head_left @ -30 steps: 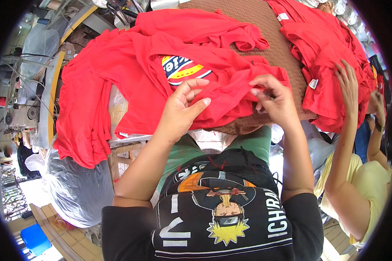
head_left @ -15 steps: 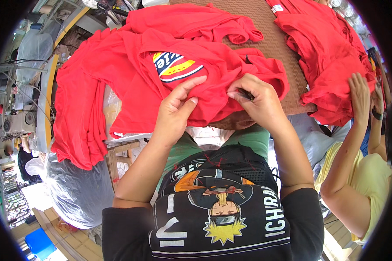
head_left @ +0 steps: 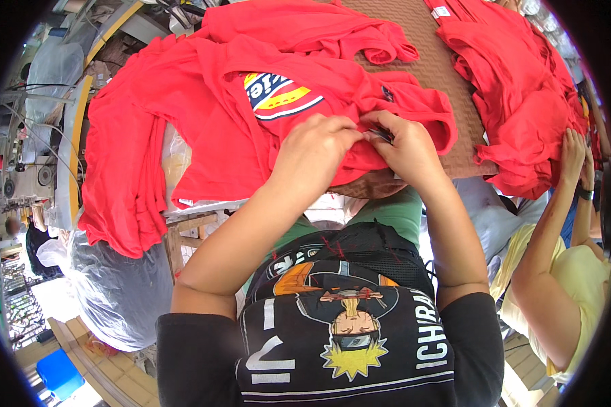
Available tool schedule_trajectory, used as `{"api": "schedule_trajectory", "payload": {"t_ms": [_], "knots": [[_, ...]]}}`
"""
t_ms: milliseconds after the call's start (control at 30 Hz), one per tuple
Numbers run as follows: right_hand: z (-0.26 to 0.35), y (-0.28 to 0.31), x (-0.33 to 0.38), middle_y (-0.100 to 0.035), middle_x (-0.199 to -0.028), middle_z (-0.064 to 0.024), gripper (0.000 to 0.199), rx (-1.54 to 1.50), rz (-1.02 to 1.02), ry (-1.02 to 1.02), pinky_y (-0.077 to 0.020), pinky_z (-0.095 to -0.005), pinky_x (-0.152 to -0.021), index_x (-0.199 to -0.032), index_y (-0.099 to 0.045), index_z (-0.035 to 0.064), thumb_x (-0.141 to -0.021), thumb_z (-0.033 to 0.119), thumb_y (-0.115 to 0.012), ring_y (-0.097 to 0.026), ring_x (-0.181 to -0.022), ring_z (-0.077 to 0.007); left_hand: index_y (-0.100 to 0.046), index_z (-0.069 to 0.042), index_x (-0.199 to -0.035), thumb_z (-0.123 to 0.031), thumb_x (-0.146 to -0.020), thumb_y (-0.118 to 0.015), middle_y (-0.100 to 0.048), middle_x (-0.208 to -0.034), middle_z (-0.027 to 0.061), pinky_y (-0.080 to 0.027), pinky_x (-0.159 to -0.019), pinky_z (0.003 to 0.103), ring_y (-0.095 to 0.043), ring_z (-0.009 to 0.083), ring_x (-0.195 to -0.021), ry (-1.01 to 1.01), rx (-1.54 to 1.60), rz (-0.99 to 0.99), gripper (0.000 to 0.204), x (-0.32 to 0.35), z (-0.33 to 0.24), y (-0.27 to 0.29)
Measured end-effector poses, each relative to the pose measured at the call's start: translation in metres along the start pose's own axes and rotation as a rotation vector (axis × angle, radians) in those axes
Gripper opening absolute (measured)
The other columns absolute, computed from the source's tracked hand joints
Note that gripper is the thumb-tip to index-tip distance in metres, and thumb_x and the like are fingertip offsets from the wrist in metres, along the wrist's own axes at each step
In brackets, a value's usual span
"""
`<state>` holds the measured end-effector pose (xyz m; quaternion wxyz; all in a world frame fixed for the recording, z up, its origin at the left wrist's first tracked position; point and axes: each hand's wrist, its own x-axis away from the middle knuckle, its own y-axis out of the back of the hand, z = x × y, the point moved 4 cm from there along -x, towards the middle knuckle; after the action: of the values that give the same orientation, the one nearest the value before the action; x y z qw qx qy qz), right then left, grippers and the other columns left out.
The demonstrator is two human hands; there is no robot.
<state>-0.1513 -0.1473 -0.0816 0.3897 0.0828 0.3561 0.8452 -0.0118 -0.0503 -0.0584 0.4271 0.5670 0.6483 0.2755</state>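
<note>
A red T-shirt [head_left: 217,115] with a striped blue, white and yellow chest print lies bunched over the table in front of me. My left hand [head_left: 317,150] has its fingers pinched at the shirt's near edge, touching or almost touching the other hand's fingertips. My right hand [head_left: 406,146] is closed around a small dark tool [head_left: 381,135], apparently thread snips, mostly hidden by the fingers. What exactly lies between the two sets of fingertips is too small to make out.
Brown patterned cloth [head_left: 465,108] covers the table. More red garments [head_left: 516,88] lie at the right, where a co-worker's hand [head_left: 572,156] rests on them. A plastic-wrapped bundle [head_left: 115,292] stands lower left, near a blue bin [head_left: 60,374]. A sewing machine [head_left: 30,180] is farther left.
My left hand has moved right, from spread fingers beside the print to a pinch at my right fingertips. The co-worker's hand has slid slightly down and right.
</note>
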Motion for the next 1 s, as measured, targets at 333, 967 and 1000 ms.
{"api": "schedule_trajectory", "payload": {"t_ms": [333, 967, 1000], "knots": [[-0.020, -0.007, -0.002, -0.070, -0.087, -0.0141, 0.020, -0.046, 0.030, -0.087, -0.0522, -0.0401, -0.069, -0.095, -0.068, 0.0067, -0.079, 0.018, -0.073, -0.067, -0.080, -0.0334, -0.071, -0.004, -0.099, -0.016, -0.074, -0.077, -0.063, -0.111, 0.0041, -0.047, -0.088, 0.036, -0.057, 0.0240, -0.096, -0.020, 0.079, -0.059, 0.029, 0.017, 0.029, -0.019], [-0.013, -0.001, 0.001, -0.071, -0.091, -0.0107, 0.018, -0.066, 0.087, -0.160, -0.0488, -0.0274, -0.077, -0.103, -0.067, 0.0024, -0.087, 0.009, -0.068, -0.066, -0.083, -0.0139, -0.063, 0.001, -0.095, -0.012, -0.097, -0.055, -0.066, -0.097, 0.0100, -0.051, -0.071, 0.026, -0.061, 0.0113, -0.075, -0.218, 1.355, 0.279, 0.015, 0.042, 0.017, 0.081], [-0.008, 0.001, 0.002, -0.070, -0.091, -0.0120, 0.018, -0.089, 0.060, -0.113, -0.0495, -0.0301, -0.075, -0.102, -0.067, 0.0031, -0.085, 0.010, -0.068, -0.066, -0.082, -0.0193, -0.063, 0.001, -0.096, -0.012, -0.097, -0.056, -0.066, -0.098, 0.0100, -0.051, -0.069, 0.025, -0.061, 0.0115, -0.073, -0.033, 1.223, 0.178, 0.015, 0.043, 0.012, 0.081]]}}
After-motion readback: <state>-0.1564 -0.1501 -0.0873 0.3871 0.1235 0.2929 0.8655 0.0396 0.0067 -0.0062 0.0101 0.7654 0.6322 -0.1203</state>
